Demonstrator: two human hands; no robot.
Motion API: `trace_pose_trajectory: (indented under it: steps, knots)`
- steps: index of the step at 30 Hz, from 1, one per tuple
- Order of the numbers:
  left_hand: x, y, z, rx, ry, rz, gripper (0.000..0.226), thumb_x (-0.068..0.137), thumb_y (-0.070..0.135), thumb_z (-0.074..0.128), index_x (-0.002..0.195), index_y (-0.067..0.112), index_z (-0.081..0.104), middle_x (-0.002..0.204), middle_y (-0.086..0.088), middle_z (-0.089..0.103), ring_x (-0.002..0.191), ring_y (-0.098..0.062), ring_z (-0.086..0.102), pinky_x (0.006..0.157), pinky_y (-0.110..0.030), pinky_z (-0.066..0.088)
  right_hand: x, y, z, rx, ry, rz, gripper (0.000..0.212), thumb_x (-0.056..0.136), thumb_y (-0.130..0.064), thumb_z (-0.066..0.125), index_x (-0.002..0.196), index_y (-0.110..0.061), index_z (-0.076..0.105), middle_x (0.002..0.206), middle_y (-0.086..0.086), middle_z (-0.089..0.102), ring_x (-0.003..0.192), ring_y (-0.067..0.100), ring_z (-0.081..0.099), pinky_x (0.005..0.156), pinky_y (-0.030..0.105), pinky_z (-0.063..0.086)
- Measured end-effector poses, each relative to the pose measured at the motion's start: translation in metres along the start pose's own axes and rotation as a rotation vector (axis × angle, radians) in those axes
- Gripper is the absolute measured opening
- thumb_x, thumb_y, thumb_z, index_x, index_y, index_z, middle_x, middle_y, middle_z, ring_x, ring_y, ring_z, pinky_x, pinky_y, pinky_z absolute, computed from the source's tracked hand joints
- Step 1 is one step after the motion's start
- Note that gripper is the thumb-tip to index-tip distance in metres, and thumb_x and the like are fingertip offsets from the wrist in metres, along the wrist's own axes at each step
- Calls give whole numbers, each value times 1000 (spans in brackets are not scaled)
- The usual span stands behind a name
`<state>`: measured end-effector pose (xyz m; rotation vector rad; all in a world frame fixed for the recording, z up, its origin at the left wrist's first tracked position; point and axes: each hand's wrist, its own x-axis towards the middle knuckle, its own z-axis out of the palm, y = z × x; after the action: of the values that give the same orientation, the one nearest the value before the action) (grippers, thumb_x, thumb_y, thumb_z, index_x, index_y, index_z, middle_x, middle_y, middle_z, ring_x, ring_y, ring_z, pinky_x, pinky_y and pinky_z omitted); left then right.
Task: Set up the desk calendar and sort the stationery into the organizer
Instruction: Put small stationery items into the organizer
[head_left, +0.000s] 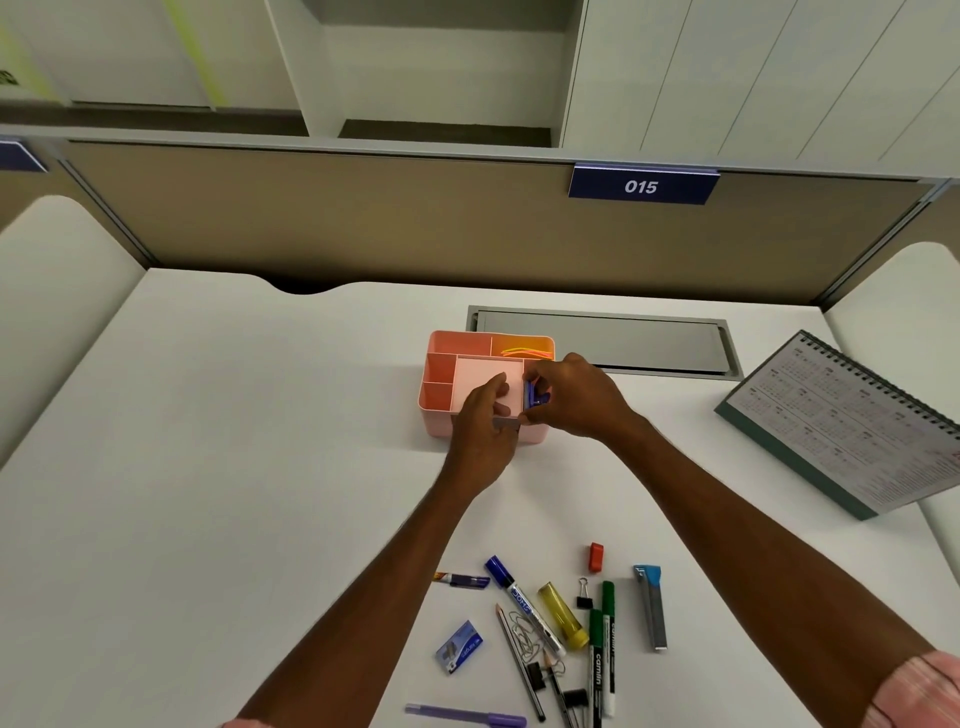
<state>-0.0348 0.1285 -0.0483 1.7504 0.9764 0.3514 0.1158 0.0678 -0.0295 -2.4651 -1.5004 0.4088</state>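
At desk centre, the compartmented pink plastic organizer (437, 387) holds neon strips at its 1 o'clock corner, while the right hand (574, 397) pinches a small blue stapler (535, 397) over it, the left hand (483, 423) grips a small grey piece at its front rim, and the spiral-bound desk calendar (852, 421) lies at 3 o'clock.

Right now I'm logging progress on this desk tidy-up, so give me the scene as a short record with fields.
Organizer: pink organizer, back of the desk
Left hand: left hand at the organizer's front edge
Right hand: right hand holding a small blue item over the organizer
Calendar: desk calendar on the right
Unsorted: green markers, yellow highlighter, pencil, near edge
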Motion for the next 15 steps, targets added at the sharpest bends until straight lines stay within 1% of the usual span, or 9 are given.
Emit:
trace_pose_trajectory:
  steps: [3,5,9,11,15]
  knots:
    - [2,1,-1,11,-4,1,61,93,-4,67,147,14,46,141,-8,55,118,-17,52,108,-41,49,0,0,0,12,-12,2,58,81,-49,82,129,-23,63,115,6,70,102,23,60,74,29,47]
    - [2,0,0,22,-5,12,62,93,-4,68,148,14,46,142,-8,54,122,-22,54,108,-41,49,0,-1,1,17,-17,12,57,81,-50,82,128,-23,64,115,5,70,103,23,60,76,30,50]
    - [1,-3,3,18,-10,26,63,92,-4,70,148,14,47,144,-9,53,128,-27,54,111,-48,49,-2,-2,1,23,-10,10,54,83,-49,80,126,-22,64,115,4,71,99,22,61,76,28,48]
    - [1,-3,3,1,-12,21,62,92,-4,69,147,14,47,143,-8,54,126,-26,55,110,-49,50,-4,-2,2,25,-7,4,54,83,-51,79,127,-22,64,116,5,71,99,23,61,75,28,46]
    - [0,-1,-1,-36,-3,17,58,94,-2,68,146,16,49,140,-5,56,118,-19,55,106,-43,52,-8,-4,3,25,2,0,62,84,-52,78,136,-24,58,124,6,69,109,26,61,79,30,45]
